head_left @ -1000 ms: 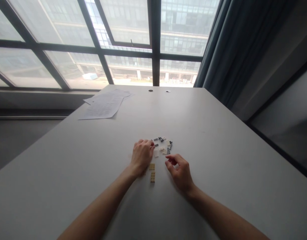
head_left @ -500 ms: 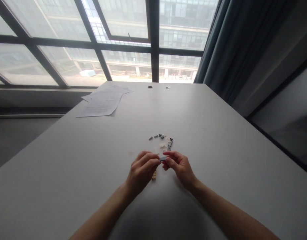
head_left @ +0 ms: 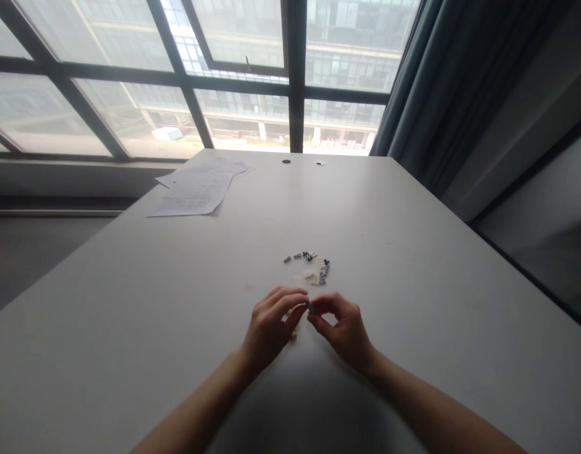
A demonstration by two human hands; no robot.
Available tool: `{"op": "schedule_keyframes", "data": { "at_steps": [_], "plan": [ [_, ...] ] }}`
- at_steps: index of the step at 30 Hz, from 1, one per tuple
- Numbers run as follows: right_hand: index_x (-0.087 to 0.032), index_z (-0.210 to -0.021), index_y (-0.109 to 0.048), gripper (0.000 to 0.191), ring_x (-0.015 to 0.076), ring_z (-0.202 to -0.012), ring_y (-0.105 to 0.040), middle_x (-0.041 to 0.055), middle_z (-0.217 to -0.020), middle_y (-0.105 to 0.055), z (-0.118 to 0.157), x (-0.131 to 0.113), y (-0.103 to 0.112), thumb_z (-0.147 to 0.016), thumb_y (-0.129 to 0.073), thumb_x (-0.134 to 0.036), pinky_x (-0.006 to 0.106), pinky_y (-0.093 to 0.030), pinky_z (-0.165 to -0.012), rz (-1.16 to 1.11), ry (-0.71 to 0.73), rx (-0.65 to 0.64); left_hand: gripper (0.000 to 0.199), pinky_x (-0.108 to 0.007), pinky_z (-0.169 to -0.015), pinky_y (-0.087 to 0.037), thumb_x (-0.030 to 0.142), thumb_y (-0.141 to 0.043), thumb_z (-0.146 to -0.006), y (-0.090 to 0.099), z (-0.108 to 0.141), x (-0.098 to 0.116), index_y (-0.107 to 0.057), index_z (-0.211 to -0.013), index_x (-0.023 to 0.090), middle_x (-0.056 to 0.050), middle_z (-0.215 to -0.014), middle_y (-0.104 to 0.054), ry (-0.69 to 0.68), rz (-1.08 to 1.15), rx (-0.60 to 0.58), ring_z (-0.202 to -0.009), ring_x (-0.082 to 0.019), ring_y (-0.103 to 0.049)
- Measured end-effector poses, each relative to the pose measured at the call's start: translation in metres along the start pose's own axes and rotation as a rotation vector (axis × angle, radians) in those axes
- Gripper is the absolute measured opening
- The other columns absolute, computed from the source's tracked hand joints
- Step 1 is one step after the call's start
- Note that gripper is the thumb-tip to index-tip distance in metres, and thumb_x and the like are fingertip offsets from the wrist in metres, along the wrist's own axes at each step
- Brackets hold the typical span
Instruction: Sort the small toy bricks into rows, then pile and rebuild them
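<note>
A small grey building brick (head_left: 310, 306) is between my two hands, above the white table, tilted on end. My left hand (head_left: 271, 318) is closed, its thumb and fingertips pinching the brick from the left. On the other side, my right hand (head_left: 345, 325) has its thumb and index fingertips curled around the brick's right side. Tan bricks (head_left: 293, 334) lie under my left hand, partly hidden by it. Beyond my fingers, cream bricks (head_left: 310, 276) and dark grey bricks (head_left: 323, 275) form a loose arc on the tabletop.
Black bricks (head_left: 307, 256) and small grey pieces (head_left: 287, 260) lie at the far end of the arc. Printed papers (head_left: 191, 192) rest on the white table (head_left: 404, 271) at the back left. Two round cable holes (head_left: 286, 162) sit near the far edge, below the window.
The grey brick has turned from lying level to standing tilted between my fingertips. My right thumb and index finger have shifted around it, and the camera view has moved slightly.
</note>
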State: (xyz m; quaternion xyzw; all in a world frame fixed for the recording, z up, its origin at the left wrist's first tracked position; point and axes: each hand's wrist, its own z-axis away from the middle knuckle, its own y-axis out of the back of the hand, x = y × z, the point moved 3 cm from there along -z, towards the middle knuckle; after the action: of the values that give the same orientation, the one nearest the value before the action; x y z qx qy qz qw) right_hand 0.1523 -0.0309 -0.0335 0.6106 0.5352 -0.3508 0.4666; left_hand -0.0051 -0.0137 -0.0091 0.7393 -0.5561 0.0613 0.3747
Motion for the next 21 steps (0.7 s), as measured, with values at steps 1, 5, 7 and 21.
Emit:
{"op": "schedule_keyframes", "data": {
  "at_steps": [1, 5, 7, 21],
  "plan": [
    [-0.021, -0.101, -0.062, 0.027, 0.0155, -0.074, -0.068, 0.0017, -0.084, -0.071, 0.0, -0.001, 0.0, -0.075, -0.068, -0.016, 0.029, -0.055, -0.074, 0.01, 0.004, -0.01, 0.014, -0.027, -0.076, -0.053, 0.011, -0.061, -0.083, 0.0, 0.0, 0.0, -0.061, -0.094, 0.02, -0.006, -0.094, -0.069, 0.006, 0.015, -0.004, -0.085, -0.014, -0.064],
    [-0.024, -0.117, -0.059, 0.04, 0.0168, -0.076, -0.069, 0.0023, -0.091, -0.073, -0.001, -0.002, 0.0, -0.078, -0.065, -0.017, 0.032, -0.056, -0.077, 0.073, 0.016, -0.051, 0.008, -0.027, -0.075, -0.054, 0.015, -0.061, -0.084, -0.002, 0.001, 0.002, -0.062, -0.091, 0.021, -0.006, -0.093, -0.07, 0.018, 0.029, -0.004, -0.084, -0.015, -0.066],
    [-0.023, -0.111, -0.063, 0.031, 0.018, -0.079, -0.069, 0.0033, -0.093, -0.073, -0.001, -0.003, 0.0, -0.081, -0.064, -0.02, 0.033, -0.056, -0.078, 0.069, 0.012, -0.052, 0.005, -0.027, -0.074, -0.054, 0.017, -0.062, -0.084, -0.001, 0.002, 0.001, -0.063, -0.088, 0.021, -0.005, -0.09, -0.07, 0.004, -0.01, 0.001, -0.082, -0.015, -0.065],
    [-0.019, -0.114, -0.063, 0.039, 0.0141, -0.061, -0.064, -0.0004, -0.07, -0.066, -0.016, 0.02, 0.01, -0.076, -0.066, -0.029, 0.028, -0.052, -0.062, -0.462, -0.402, 0.015, 0.013, -0.036, -0.081, -0.046, 0.016, -0.057, -0.086, 0.027, 0.025, 0.001, -0.063, -0.097, 0.018, -0.006, -0.093, -0.069, -0.334, -0.481, -0.439, -0.09, -0.02, -0.06]
  ]
}}
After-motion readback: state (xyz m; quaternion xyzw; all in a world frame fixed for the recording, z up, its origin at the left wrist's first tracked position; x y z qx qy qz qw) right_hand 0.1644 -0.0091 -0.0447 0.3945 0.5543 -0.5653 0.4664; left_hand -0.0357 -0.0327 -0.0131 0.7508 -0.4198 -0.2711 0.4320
